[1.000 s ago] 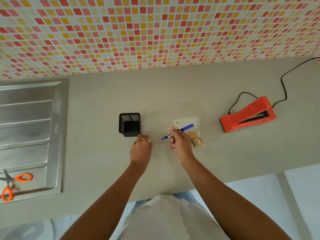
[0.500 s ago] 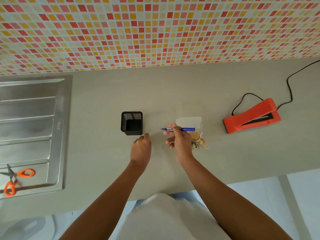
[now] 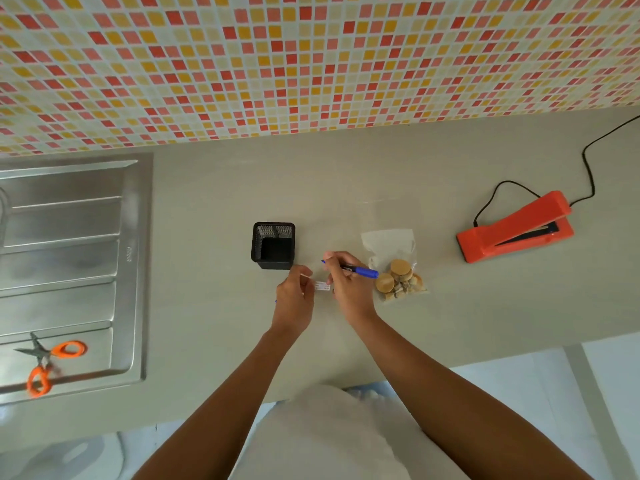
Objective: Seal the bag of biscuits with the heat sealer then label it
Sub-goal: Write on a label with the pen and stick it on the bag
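Observation:
A clear bag of round biscuits (image 3: pixel 398 271) lies flat on the grey counter, right of centre. My right hand (image 3: pixel 348 289) sits just left of it, holding a blue pen (image 3: pixel 360 270) that points left. A small white label (image 3: pixel 322 286) lies between my two hands, pinched at its left end by my left hand (image 3: pixel 294 299). The orange heat sealer (image 3: pixel 516 232) stands apart at the right, its jaw raised, with a black cord (image 3: pixel 588 168) running off to the upper right.
A black mesh pen holder (image 3: pixel 273 245) stands just behind my left hand. A steel sink drainer (image 3: pixel 69 258) fills the left side, with orange-handled scissors (image 3: pixel 48 362) on it. The tiled wall (image 3: pixel 311 64) closes the back. The counter's front edge runs near my body.
My left hand has come toward my right and now pinches the small label between them. The pen in my right hand has tilted and dropped lower, beside the bag.

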{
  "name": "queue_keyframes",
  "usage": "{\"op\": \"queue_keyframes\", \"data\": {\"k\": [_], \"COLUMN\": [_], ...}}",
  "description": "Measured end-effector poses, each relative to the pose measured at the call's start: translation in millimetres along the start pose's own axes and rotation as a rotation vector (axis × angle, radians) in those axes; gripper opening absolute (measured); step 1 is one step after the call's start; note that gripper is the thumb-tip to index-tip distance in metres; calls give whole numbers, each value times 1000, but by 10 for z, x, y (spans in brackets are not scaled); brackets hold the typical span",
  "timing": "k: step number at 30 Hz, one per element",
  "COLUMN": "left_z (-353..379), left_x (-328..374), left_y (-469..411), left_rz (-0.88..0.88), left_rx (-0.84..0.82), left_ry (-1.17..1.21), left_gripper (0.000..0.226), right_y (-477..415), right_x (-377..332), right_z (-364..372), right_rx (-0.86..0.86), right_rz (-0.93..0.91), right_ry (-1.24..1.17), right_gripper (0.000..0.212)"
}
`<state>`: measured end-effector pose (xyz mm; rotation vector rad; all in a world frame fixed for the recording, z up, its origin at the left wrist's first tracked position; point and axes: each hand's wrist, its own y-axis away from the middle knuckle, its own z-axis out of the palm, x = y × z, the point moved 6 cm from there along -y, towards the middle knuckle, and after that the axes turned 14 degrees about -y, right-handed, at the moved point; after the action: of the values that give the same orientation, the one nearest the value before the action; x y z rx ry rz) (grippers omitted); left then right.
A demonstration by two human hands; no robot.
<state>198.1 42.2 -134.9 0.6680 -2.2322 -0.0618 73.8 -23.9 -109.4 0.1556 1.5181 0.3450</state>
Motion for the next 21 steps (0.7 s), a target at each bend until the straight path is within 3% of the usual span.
{"op": "queue_keyframes", "data": {"k": [12, 21], "left_z": [-33, 13], "left_x": [-208, -165], "left_y": [-106, -161], "left_rz": [-136, -68], "left_rx": [-39, -79], "left_ry": [-26, -149], "left_gripper": [5, 3], "right_y": [-128, -236], "right_x": [342, 511], "right_z": [197, 196], "right_rx": [-98, -86], "right_rz": [-28, 20], "right_ry": [267, 317], "right_gripper": [32, 38]}}
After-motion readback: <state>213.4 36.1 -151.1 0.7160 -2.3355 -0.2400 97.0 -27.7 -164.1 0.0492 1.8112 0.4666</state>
